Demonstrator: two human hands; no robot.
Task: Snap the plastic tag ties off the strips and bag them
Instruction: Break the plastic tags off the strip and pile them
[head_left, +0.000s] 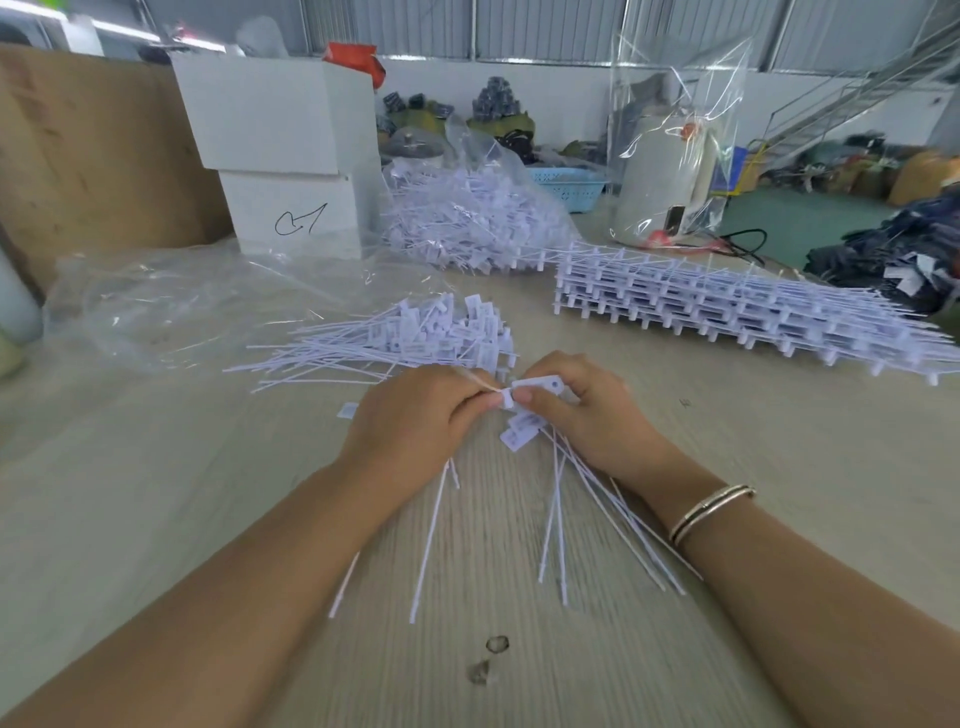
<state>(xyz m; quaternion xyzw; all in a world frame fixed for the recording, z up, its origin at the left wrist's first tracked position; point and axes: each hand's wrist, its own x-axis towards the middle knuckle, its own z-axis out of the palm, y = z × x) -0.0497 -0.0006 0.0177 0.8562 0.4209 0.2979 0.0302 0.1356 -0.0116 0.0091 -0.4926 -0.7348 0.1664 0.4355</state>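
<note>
One head-worn wide-angle view looks forward and down, close over the table (208, 519)

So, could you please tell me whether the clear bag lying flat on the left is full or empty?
Nearly empty: the clear bag lies flat and see-through on the table, with only a few stray ties visible inside.

Both hands (415, 415) (587, 410) on tag ties (519, 434) (tails toward camera)
</note>
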